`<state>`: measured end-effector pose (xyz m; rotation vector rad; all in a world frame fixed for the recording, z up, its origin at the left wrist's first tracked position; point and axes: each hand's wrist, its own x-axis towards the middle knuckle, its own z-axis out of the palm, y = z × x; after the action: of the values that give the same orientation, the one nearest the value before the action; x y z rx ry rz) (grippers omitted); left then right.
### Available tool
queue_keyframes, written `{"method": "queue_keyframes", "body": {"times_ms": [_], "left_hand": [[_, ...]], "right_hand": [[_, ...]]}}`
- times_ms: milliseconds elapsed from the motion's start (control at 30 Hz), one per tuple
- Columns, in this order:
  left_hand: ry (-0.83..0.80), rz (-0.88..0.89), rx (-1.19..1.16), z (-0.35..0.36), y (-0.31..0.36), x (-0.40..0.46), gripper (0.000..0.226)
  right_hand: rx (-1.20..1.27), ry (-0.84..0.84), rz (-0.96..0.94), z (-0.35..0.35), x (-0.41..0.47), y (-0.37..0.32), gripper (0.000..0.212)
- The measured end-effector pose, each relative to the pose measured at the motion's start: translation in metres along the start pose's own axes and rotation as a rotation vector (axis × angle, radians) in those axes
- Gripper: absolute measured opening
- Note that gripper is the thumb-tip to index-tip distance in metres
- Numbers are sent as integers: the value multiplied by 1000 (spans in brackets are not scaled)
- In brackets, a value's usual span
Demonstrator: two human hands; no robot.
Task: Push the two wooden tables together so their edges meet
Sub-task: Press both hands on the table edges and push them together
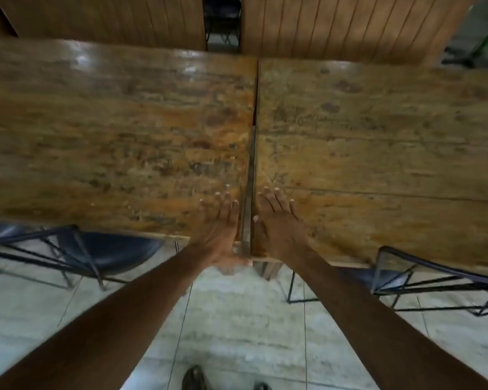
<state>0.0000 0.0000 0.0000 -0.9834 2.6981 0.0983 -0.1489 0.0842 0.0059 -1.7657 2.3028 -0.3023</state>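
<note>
Left table (110,130): mottled orange-brown wood grain; right table (378,142) beside it: same; chairs (110,251): black seats; floor (237,319): pale grey streaked tile.

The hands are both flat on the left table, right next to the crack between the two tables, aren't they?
Not quite. In the head view only the left hand lies on the left table; the right hand lies on the right table. Both are right next to the crack.

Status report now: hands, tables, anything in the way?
Left hand flat on left table, right hand on right table. Narrow gap remains. Nothing between.
</note>
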Motion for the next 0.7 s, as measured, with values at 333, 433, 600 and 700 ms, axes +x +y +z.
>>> {"method": "queue_keyframes", "body": {"times_ms": [333, 433, 600, 700], "left_hand": [[129, -114, -188, 61, 11, 13, 139], [138, -95, -163, 62, 9, 14, 133], [127, -98, -150, 53, 6, 16, 118], [160, -114, -144, 51, 4, 19, 101]], "right_hand": [[-131, 78, 44, 88, 3, 12, 59], [-143, 82, 41, 91, 4, 12, 59], [-143, 56, 36, 89, 17, 10, 61], [-124, 65, 37, 87, 30, 8, 60]]}}
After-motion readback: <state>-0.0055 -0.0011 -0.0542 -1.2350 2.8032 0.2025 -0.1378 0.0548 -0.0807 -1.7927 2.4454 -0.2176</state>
